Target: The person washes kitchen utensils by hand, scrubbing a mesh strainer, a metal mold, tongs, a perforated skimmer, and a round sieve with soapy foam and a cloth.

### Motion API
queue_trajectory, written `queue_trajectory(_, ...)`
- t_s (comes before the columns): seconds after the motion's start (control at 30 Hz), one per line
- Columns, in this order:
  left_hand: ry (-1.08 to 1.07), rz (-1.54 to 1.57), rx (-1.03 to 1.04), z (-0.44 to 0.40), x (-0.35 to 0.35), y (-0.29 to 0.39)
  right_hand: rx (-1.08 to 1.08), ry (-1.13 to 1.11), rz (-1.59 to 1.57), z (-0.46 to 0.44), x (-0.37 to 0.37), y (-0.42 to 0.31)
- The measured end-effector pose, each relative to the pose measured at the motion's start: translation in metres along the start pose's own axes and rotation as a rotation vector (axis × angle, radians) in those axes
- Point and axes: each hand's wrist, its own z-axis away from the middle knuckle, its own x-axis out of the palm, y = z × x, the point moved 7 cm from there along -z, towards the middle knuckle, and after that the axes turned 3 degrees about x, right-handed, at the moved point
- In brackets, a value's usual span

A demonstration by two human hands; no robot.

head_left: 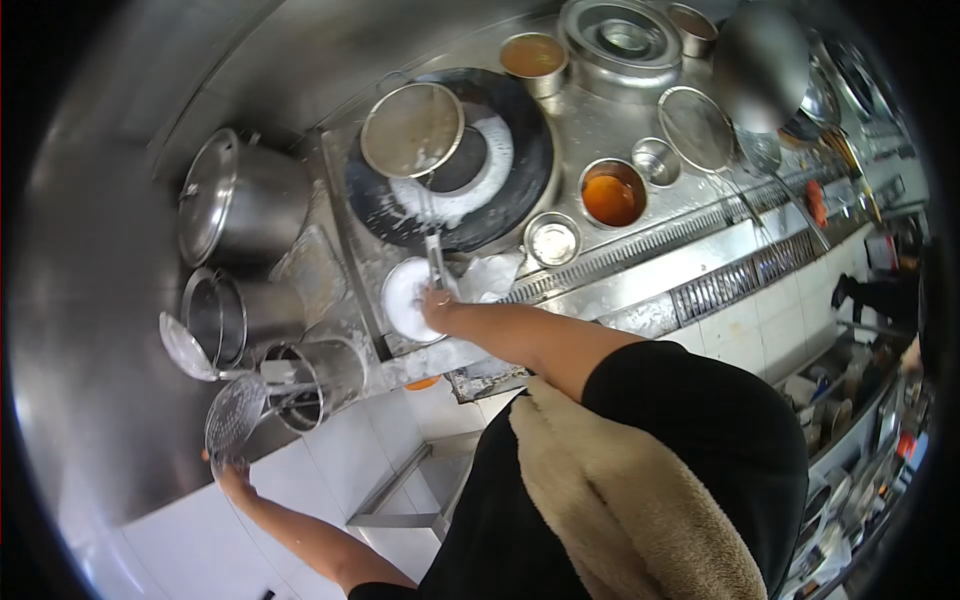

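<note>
My right hand (437, 308) is closed around the handle of a round fine-mesh strainer (412, 130). The strainer's mesh lies over a large black wok (520, 150) with white foam in it. A round white container (402, 300) sits right under this hand. At the lower left, my left hand (235, 478) is closed beside the lower edge of a perforated skimmer (235, 412); what its fingers grip is too small and unclear to name. The skimmer's handle reaches toward a metal pot (345, 372).
Tall steel pots (270, 200) line the left side. Beyond the wok stand a pot of brownish liquid (533, 56), a pot of orange sauce (612, 195), a small metal bowl (552, 240) and another strainer (695, 128). A slotted drain (700, 285) borders the stove. Another person's dark-clothed leg (885, 300) shows at right.
</note>
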Motion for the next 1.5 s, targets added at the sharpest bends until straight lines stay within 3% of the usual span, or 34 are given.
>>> queue_trajectory(0.03, 0.087, 0.087, -0.105, 0.015, 0.002, -0.003, -0.168, 0.034, 0.168, -0.008, 0.014, -0.004)
queue_trajectory(0.13, 0.113, 0.307, -0.095, 0.03, 0.014, -0.019, -0.564, 0.203, 0.63, -0.034, 0.064, -0.015)
queue_trajectory(0.23, 0.136, 0.356, -0.104, 0.059, 0.04, -0.021, -0.417, -0.026, 0.27, -0.007, -0.006, -0.024)
queue_trajectory(0.3, 0.26, 0.267, -0.151, 0.067, 0.044, -0.045, -0.553, -0.045, 0.179, 0.021, -0.055, -0.027)
queue_trajectory(0.37, 0.349, 0.079, -0.21, 0.092, 0.063, -0.057, -0.451, -0.06, -0.308, 0.031, -0.082, -0.005)
queue_trajectory(0.43, 0.534, -0.103, 0.104, 0.138, 0.115, -0.045, -0.364, -0.112, -0.8, 0.057, -0.113, 0.02)
queue_trajectory(0.47, 0.431, 0.095, 0.227, 0.157, 0.159, -0.044, -0.234, -0.169, -0.772, 0.055, -0.11, 0.039)
queue_trajectory(0.5, 0.269, -0.217, 0.596, 0.175, 0.209, -0.022, -0.105, -0.225, -0.738, 0.053, -0.105, 0.057)
queue_trajectory(0.53, 0.083, -0.075, 0.449, 0.206, 0.266, 0.003, 0.003, -0.228, -0.71, 0.06, -0.108, 0.072)
queue_trajectory(0.57, -0.117, -0.078, 0.463, 0.24, 0.321, 0.044, 0.109, -0.23, -0.682, 0.069, -0.112, 0.084)
queue_trajectory(0.6, -0.212, -0.148, 0.673, 0.252, 0.369, 0.048, 0.214, -0.228, -0.653, 0.077, -0.116, 0.093)
queue_trajectory(0.63, -0.372, -0.138, 0.632, 0.271, 0.417, 0.065, 0.197, -0.242, -0.655, 0.081, -0.119, 0.091)
queue_trajectory(0.67, -0.426, -0.195, 0.798, 0.29, 0.453, 0.094, 0.182, -0.257, -0.659, 0.086, -0.121, 0.091)
queue_trajectory(0.7, -0.549, -0.206, 0.715, 0.309, 0.484, 0.128, 0.167, -0.272, -0.663, 0.091, -0.123, 0.088)
queue_trajectory(0.77, -0.513, -0.498, 0.836, 0.32, 0.542, 0.156, 0.118, -0.268, -0.644, 0.105, -0.138, 0.069)
queue_trajectory(0.83, -0.684, -0.905, 0.689, 0.316, 0.585, 0.166, 0.048, -0.223, -0.574, 0.103, -0.139, 0.063)
queue_trajectory(0.9, -0.786, -0.937, 0.655, 0.303, 0.607, 0.16, -0.044, -0.132, -0.455, 0.08, -0.123, 0.074)
queue_trajectory(1.0, -0.949, -0.826, 0.611, 0.267, 0.655, 0.122, -0.056, -0.18, -0.317, 0.124, -0.165, 0.042)
queue_trajectory(1.03, -1.005, -0.769, 0.593, 0.258, 0.66, 0.112, -0.077, -0.187, -0.256, 0.137, -0.178, 0.036)
queue_trajectory(1.07, -1.176, -0.383, 0.17, 0.265, 0.637, 0.113, -0.153, -0.207, -0.256, 0.146, -0.189, 0.03)
queue_trajectory(1.17, -1.228, 0.082, -0.043, 0.272, 0.569, 0.139, -0.175, -0.233, -0.101, 0.184, -0.24, 0.01)
queue_trajectory(1.2, -1.218, 0.073, 0.012, 0.273, 0.544, 0.144, -0.19, -0.173, -0.204, 0.189, -0.252, 0.013)
queue_trajectory(1.37, -1.159, 0.254, -0.138, 0.282, 0.452, 0.105, -0.313, 0.25, -0.61, 0.159, -0.293, 0.009)
queue_trajectory(1.5, -1.085, 0.302, -0.21, 0.298, 0.413, 0.076, -0.607, 0.714, -0.336, 0.122, -0.316, -0.075)
